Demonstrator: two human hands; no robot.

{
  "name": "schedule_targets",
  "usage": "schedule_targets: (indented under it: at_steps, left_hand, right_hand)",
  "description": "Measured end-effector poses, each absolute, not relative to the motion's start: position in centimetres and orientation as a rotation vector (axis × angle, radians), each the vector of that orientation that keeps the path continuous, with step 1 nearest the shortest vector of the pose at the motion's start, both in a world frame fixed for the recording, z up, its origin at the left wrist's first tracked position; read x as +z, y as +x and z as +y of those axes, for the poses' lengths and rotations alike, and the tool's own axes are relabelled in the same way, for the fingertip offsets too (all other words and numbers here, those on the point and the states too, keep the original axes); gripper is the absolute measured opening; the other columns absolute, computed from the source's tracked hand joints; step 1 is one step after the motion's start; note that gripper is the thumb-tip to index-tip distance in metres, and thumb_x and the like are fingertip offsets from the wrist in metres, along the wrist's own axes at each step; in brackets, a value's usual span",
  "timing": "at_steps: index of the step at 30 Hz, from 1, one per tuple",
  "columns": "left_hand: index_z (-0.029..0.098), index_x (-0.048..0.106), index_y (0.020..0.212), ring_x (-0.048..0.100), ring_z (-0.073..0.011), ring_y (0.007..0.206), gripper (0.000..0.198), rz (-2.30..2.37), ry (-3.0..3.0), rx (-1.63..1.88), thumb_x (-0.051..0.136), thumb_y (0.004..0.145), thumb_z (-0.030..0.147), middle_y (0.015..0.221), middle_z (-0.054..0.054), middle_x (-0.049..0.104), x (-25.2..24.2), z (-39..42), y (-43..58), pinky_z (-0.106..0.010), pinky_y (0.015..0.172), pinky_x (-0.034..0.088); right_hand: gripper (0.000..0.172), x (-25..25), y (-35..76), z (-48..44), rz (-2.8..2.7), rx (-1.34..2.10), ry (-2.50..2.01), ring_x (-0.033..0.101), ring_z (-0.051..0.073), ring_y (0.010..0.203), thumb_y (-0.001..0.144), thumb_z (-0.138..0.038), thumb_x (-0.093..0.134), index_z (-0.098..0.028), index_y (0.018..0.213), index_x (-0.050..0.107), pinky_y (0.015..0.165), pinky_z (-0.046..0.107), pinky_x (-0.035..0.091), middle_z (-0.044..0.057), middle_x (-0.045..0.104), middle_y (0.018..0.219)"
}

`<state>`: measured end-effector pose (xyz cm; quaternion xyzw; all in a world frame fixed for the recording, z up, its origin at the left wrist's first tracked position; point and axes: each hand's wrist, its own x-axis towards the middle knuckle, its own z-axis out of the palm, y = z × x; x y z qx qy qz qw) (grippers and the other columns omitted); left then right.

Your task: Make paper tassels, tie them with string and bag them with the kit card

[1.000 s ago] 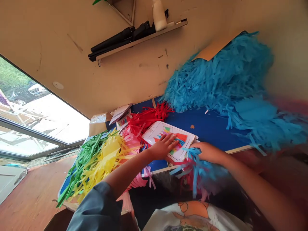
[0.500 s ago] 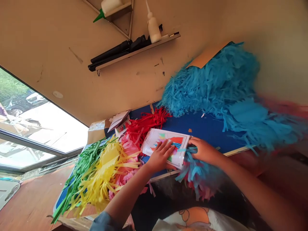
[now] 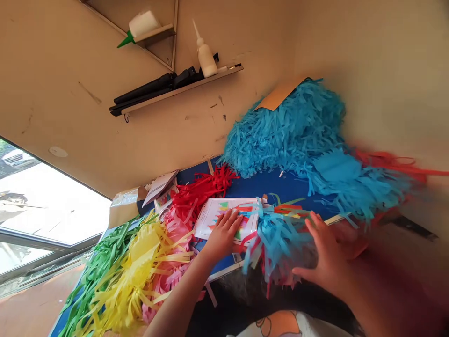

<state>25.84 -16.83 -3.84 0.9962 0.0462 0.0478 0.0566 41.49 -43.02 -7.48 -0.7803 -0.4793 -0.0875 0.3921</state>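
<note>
My left hand (image 3: 224,231) lies on a flat plastic packet (image 3: 208,213) with a printed picture of coloured tassels, its fingers stretched out. Against the packet's right end is a bundle of fringed tissue-paper strips (image 3: 275,236), mostly light blue with some red, orange and green. Part of this bundle hangs over the table's front edge. To the right of the strips is my right hand (image 3: 324,250), fingers and thumb spread, nothing held in it. Whether the strips reach inside the packet's opening I cannot tell.
Green (image 3: 100,276), yellow (image 3: 136,267), pink (image 3: 175,238) and red fringe (image 3: 199,189) lie left on the blue table (image 3: 252,185). A large blue fringe heap (image 3: 284,131) with an orange card (image 3: 280,96) sits by the wall. Glue bottles (image 3: 206,61) stand on shelves above.
My right hand has let go at the packet's end and moved right, its fingers spreading. The fringed strips now spread beside the packet. My left hand stays on the packet; the view has shifted.
</note>
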Motion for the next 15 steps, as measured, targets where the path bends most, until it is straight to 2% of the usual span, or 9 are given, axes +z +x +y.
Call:
schedule_targets:
  at_steps: [3, 6, 9, 12, 15]
  left_hand:
    - [0.017, 0.030, 0.141, 0.024, -0.0351, 0.136, 0.081, 0.049, 3.132, 0.116, 0.054, 0.077, 0.061, 0.146, -0.017, 0.031, -3.7, -16.9, 25.8, -0.050, 0.105, 0.028]
    - [0.014, 0.032, 0.140, 0.025, -0.0372, 0.135, 0.082, -0.007, 3.209, 0.131, 0.053, 0.077, 0.062, 0.145, -0.019, 0.032, -3.6, -17.2, 25.8, -0.051, 0.104, 0.029]
    - [0.013, 0.036, 0.138, 0.031, -0.0366, 0.133, 0.076, 0.009, 3.254, 0.184, 0.050, 0.080, 0.060, 0.143, -0.019, 0.037, -3.6, -17.6, 25.6, -0.051, 0.102, 0.031]
    - [0.013, 0.039, 0.136, 0.034, -0.0379, 0.131, 0.089, -0.024, 3.254, 0.242, 0.047, 0.071, 0.074, 0.140, -0.019, 0.041, -3.6, -18.1, 25.4, -0.052, 0.101, 0.033]
    - [0.013, 0.041, 0.135, 0.035, -0.0381, 0.130, 0.094, -0.043, 3.253, 0.311, 0.042, 0.067, 0.079, 0.140, -0.020, 0.041, -3.4, -18.8, 25.5, -0.052, 0.101, 0.033]
  right_hand:
    - [0.103, -6.2, 39.7, -40.8, -1.302, -0.324, -2.097, 0.014, 0.041, 0.135, 0.057, -0.047, 0.076, -0.022, 0.140, 0.021, 0.104, 0.059, 0.021, 0.017, 0.016, 0.149]
    - [0.096, -5.0, 39.7, -38.8, -1.252, -0.152, -2.261, 0.036, 0.039, 0.125, 0.056, -0.039, 0.075, -0.017, 0.137, 0.030, 0.098, 0.055, 0.034, 0.019, 0.037, 0.138]
    - [0.076, -5.0, 40.6, -38.3, -1.266, 0.106, -2.346, 0.055, 0.030, 0.106, 0.062, -0.020, 0.064, -0.016, 0.134, 0.039, 0.086, 0.042, 0.047, 0.014, 0.054, 0.121]
    - [0.060, -5.4, 41.2, -38.5, -1.347, 0.139, -2.333, 0.058, 0.026, 0.102, 0.063, -0.006, 0.053, -0.020, 0.121, 0.053, 0.084, 0.038, 0.049, 0.010, 0.057, 0.117]
    - [0.058, -5.6, 41.3, -38.4, -1.328, 0.131, -2.263, 0.055, 0.027, 0.107, 0.063, -0.003, 0.049, -0.020, 0.118, 0.055, 0.088, 0.041, 0.046, 0.011, 0.057, 0.118]
